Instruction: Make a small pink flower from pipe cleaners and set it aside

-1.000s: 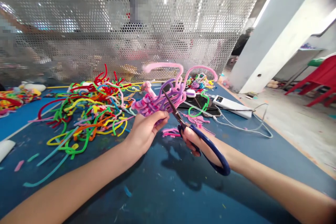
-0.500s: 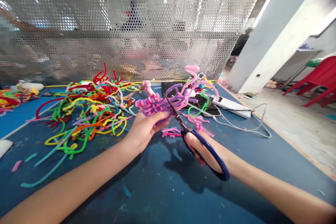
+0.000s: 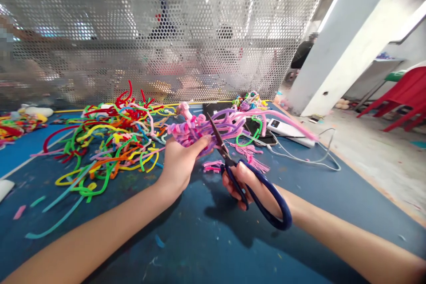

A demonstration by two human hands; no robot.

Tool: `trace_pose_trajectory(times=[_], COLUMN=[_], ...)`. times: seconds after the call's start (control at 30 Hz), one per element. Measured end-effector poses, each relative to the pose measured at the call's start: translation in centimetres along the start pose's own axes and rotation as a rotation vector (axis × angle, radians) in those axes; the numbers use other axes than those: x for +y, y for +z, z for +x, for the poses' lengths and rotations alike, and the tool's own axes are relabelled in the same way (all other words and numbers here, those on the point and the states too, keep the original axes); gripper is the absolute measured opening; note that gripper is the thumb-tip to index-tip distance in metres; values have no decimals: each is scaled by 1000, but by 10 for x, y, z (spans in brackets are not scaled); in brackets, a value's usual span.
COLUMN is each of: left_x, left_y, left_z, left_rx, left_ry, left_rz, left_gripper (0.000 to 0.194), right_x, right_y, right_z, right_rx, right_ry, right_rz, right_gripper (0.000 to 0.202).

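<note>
My left hand [image 3: 181, 159] is closed round a bundle of pink and purple pipe cleaners [image 3: 233, 122], their long ends fanning out to the right. Curled pieces are bunched at the bundle's left end. In my right hand [image 3: 248, 182] is a pair of scissors [image 3: 271, 193] with dark blue handles, the thumb through one loop. The blades lie across the bundle just right of my left thumb; how far apart they stand is hard to tell. Below the bundle, short pink cut pieces [image 3: 213, 166] and a pink fringe-like bunch [image 3: 251, 155] rest on the table.
A tangled heap of coloured pipe cleaners [image 3: 116, 137] covers the left of the blue table [image 3: 186, 244]. A white power bank [image 3: 293, 132] with a cable [image 3: 319, 159] lies at right, beside a phone [image 3: 266, 141]. Perforated metal sheet [image 3: 186, 31] stands behind.
The handles of the scissors have spread wider apart. The loose pink ends have swung down and to the right, now reaching over the power bank. My left hand keeps its hold.
</note>
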State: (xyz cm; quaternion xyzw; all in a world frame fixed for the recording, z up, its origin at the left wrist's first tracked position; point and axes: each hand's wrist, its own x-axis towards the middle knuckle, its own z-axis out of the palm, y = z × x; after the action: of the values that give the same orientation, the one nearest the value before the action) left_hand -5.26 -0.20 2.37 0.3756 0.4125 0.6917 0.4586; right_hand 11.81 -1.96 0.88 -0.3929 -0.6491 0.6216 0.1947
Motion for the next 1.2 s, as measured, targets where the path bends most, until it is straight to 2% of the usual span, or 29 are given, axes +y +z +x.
trace_pose_trajectory(times=[0.2, 0.37, 0.47, 0.63, 0.8, 1.03, 1.2], left_x=[-2, 0, 0, 0, 3, -3, -7], left_y=[1, 3, 3, 1, -1, 2, 4], left_z=[-4, -5, -4, -7, -7, -2, -3], left_rx=[23, 29, 26, -62, -105, 14, 1], left_ry=[-52, -106, -162, -255, -285, -212, -189], left_rz=[-1, -18, -33, -28, 14, -56, -84], left_gripper=[28, 19, 19, 23, 27, 23, 24], right_x=[-3, -5, 1, 8, -1, 2, 7], right_y=[7, 14, 16, 12, 12, 17, 17], right_z=[-2, -3, 1, 6, 1, 5, 7], right_rx=[36, 122, 107, 39, 120, 132, 68], right_ry=[5, 108, 117, 56, 59, 142, 123], right_rz=[62, 118, 181, 189, 87, 192, 249], right_gripper=[67, 66, 65, 61, 60, 63, 62])
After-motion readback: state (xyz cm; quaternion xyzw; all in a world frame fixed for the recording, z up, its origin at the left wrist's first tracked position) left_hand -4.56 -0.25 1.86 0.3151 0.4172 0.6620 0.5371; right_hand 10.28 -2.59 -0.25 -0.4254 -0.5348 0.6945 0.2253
